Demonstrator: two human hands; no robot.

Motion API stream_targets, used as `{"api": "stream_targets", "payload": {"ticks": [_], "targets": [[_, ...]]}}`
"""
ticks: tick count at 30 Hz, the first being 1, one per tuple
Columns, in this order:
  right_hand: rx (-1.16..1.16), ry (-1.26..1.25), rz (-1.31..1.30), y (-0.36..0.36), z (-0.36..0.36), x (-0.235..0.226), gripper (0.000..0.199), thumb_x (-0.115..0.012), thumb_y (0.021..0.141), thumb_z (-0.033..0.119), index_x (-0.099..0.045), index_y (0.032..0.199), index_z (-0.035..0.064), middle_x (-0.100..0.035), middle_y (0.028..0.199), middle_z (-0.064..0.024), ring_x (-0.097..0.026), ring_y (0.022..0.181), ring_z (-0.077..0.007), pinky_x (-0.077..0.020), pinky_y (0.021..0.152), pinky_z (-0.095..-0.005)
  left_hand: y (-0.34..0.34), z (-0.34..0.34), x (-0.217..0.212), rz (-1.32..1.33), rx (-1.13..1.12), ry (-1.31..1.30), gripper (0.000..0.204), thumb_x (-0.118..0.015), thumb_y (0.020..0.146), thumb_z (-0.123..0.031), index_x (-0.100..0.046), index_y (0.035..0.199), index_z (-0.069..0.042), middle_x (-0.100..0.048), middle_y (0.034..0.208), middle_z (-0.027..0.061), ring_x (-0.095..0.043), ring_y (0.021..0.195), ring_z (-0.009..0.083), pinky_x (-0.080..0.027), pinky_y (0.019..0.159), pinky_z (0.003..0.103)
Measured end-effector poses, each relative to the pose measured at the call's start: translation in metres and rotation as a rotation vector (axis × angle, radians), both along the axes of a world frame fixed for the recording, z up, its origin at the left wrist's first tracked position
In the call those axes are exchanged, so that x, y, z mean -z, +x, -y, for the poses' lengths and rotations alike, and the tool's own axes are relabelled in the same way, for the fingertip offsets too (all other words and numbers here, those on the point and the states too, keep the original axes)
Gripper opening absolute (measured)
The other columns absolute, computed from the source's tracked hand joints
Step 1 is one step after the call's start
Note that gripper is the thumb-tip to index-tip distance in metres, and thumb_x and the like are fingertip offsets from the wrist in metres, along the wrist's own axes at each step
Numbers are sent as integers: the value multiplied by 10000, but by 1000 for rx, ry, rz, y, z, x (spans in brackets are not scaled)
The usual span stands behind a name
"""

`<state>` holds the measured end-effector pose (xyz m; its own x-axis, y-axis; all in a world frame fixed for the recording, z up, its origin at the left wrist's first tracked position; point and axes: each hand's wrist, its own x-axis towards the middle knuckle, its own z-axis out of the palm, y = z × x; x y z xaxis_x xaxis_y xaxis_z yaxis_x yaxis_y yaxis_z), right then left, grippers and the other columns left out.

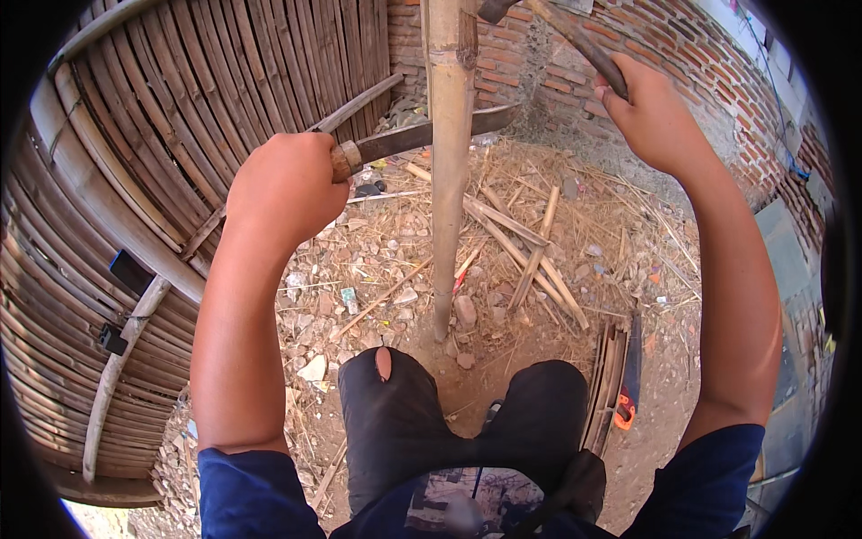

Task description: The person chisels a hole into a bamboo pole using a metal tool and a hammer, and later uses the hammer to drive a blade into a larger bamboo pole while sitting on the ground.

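Upright in front of me stands a thick bamboo pole (452,171), its lower end on the ground and its top out of view. My left hand (283,184) is closed round the wooden handle of a machete (395,141). The blade crosses the pole about level, its tip showing on the right side; whether it sits in a split or behind the pole I cannot tell. Raised at the upper right, my right hand (660,112) grips the wooden handle of a hammer (575,38). The dark hammer head is partly cut off at the top edge, close to the pole.
Split bamboo pieces (530,247) lie on rubble-strewn ground beyond the pole. A bundle of strips (607,386) and an orange-handled saw (626,409) lie right of my knees. A bamboo slat wall (180,117) rises left, a brick wall (575,90) behind and right.
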<state>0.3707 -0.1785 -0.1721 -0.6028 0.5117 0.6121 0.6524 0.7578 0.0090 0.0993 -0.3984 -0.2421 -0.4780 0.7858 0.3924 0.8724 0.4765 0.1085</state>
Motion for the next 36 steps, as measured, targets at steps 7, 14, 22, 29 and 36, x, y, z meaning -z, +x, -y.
{"api": "stream_targets", "payload": {"ticks": [7, 14, 22, 29, 36], "targets": [[83, -1, 342, -5, 8, 27, 178, -632, 969, 100, -592, 1133, 43, -708, 984, -229, -698, 975, -424, -551, 831, -543, -15, 1, 4, -7, -40, 18, 277, -784, 838, -249, -734, 968, -9, -728, 891, 229, -697, 923, 428, -550, 827, 512], [19, -118, 14, -8, -8, 25, 168, -624, 985, 120, -603, 1128, 36, -706, 957, -200, -687, 916, -414, -537, 812, -523, -12, 0, 2, 8, -24, -4, 289, -787, 846, -263, -732, 972, -9, -729, 896, 233, -698, 924, 430, -552, 829, 512], [-63, -82, 113, -1, 0, 11, 199, -614, 989, 122, -602, 1168, 35, -695, 959, -226, -675, 945, -424, -520, 825, -530, -14, 7, 7, -12, -19, 5, 279, -788, 836, -252, -732, 962, -9, -730, 896, 231, -696, 919, 433, -555, 823, 513], [52, -73, 260, -9, 7, 37, 218, -617, 976, 112, -611, 1185, 49, -696, 942, -231, -669, 942, -454, -522, 833, -537, -10, 4, 7, 3, -70, -18, 280, -797, 832, -261, -743, 967, -22, -744, 923, 209, -713, 929, 403, -564, 846, 494], [3, -159, -101, -7, 6, 21, 220, -617, 979, 139, -613, 1169, 29, -697, 885, -199, -681, 869, -418, -525, 768, -515, -8, 6, 7, 7, -68, -33, 272, -792, 842, -255, -746, 980, -26, -748, 923, 202, -715, 935, 402, -572, 847, 499]]}}
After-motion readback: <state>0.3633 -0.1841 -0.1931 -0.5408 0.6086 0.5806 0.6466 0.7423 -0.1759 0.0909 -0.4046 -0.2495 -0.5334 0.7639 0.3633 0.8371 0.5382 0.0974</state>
